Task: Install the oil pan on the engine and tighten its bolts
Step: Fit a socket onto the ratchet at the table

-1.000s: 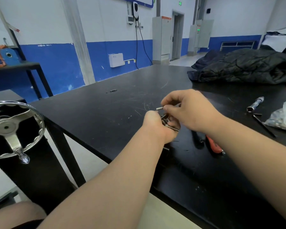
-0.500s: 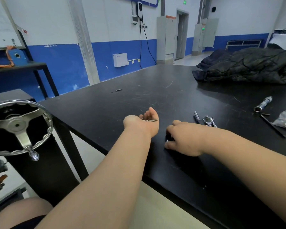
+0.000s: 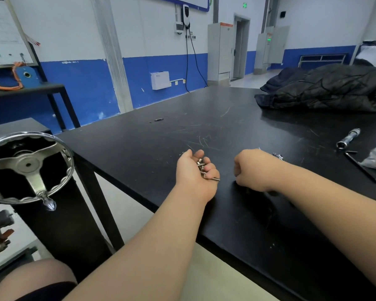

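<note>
Beyond right hand: socket, hex key.

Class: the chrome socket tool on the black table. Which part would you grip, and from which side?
Grip the chrome socket tool at mid-shaft, from above, thumb and fingers across its length. It lies flat and slanted on the table, a round bar that could roll. The black hex key lies near its open end, so stay clear of that end.

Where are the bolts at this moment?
In the head view, the bolts lie in the cupped left hand, over the black table near its front edge, just left of the right hand.
</note>
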Demonstrator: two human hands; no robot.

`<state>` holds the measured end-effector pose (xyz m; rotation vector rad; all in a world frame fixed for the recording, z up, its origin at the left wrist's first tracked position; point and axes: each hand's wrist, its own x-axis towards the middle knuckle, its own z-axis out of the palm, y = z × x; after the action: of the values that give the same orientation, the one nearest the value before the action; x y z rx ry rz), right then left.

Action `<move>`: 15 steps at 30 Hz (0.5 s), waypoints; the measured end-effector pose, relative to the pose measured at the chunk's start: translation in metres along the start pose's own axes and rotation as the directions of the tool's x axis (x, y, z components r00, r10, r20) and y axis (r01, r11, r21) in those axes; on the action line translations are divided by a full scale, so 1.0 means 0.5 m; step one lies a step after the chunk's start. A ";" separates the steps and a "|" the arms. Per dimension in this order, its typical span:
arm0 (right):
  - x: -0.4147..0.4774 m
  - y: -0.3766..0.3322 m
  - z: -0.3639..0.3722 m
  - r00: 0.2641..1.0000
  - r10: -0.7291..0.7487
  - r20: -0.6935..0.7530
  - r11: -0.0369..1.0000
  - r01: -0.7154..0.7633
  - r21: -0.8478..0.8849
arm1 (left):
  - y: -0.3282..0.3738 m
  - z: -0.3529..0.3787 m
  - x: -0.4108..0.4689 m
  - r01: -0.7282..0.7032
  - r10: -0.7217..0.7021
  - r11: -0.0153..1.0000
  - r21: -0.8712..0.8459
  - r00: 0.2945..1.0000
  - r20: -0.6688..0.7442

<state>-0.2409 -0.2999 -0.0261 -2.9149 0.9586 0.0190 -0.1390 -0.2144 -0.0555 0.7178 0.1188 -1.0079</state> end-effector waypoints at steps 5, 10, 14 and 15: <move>-0.004 0.027 -0.055 0.989 0.054 -0.136 0.573 0.081 0.816 | -0.044 0.038 -0.002 0.098 -0.091 0.972 0.213 0.995 -0.043; -0.010 0.054 -0.091 0.969 -0.010 -0.247 0.774 0.164 0.611 | -0.076 0.073 -0.016 0.246 -0.286 0.940 0.237 0.946 0.154; 0.004 0.151 -0.095 0.933 0.224 -0.282 0.950 -0.144 0.278 | -0.097 0.062 -0.016 0.258 -0.310 0.931 0.257 0.933 0.186; 0.003 0.171 -0.091 0.939 0.276 -0.206 0.952 -0.237 0.192 | -0.101 0.058 -0.017 0.237 -0.294 0.933 0.270 0.936 0.194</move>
<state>-0.2908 -0.3730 0.0137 -2.6617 1.3037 -0.3746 -0.1908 -0.2421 -0.0548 0.8148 -0.1160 -1.3782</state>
